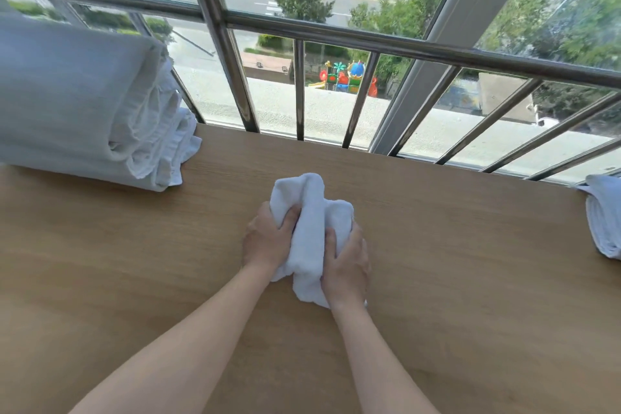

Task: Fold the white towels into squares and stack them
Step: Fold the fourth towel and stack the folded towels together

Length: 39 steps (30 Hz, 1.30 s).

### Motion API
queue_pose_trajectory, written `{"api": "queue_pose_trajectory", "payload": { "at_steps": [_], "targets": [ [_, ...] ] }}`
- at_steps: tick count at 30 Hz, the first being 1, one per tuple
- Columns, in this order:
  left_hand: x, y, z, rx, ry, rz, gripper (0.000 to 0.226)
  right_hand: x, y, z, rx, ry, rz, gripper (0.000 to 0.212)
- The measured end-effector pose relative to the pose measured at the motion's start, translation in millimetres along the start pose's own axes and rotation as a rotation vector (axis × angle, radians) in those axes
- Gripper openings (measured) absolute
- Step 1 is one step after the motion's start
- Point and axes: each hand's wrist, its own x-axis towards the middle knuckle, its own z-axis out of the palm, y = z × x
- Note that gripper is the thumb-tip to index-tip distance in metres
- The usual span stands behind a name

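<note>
On my feed, both hands are on one bunched white towel [311, 235] near the middle of the table [470, 279], a little toward its far edge. The left hand [267, 239] grips the towel's left side, fingers curled into the cloth. The right hand [346, 265] grips its near right part the same way, so each hand is closed on the towel, with a rumpled ridge of cloth standing up between them. The towel's near end touches the table. At the far left corner lies a pile [84, 104] of big folded white cloths, well apart from the hands. At the right edge I see a second towel [605, 215], folded and partly cut off. A steel railing [336, 33] runs beyond the far edge.
</note>
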Motion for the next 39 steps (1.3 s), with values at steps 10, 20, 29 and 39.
{"api": "queue_pose_trajectory", "payload": {
  "at_steps": [10, 20, 29, 39],
  "targets": [
    [0.4, 28.4, -136.4, -0.281, 0.020, 0.289, 0.057, -42.0, -110.3, 23.2, 0.181, 0.081, -0.143, 0.038],
    [72.4, 27.8, -370.2, -0.403, 0.111, 0.572, 0.045, -102.4, -309.8, 110.0, 0.198, 0.212, -0.384, 0.026],
    [177.0, 9.3, -516.9, -0.383, 0.365, 0.523, 0.046, -68.1, -426.6, 161.1, 0.026, 0.260, -0.457, 0.042],
    [263.5, -56.7, -538.1, 0.159, 0.244, 0.260, 0.074, -20.6, -393.7, 189.2, -0.348, 0.172, -0.105, 0.058]
  ]
}}
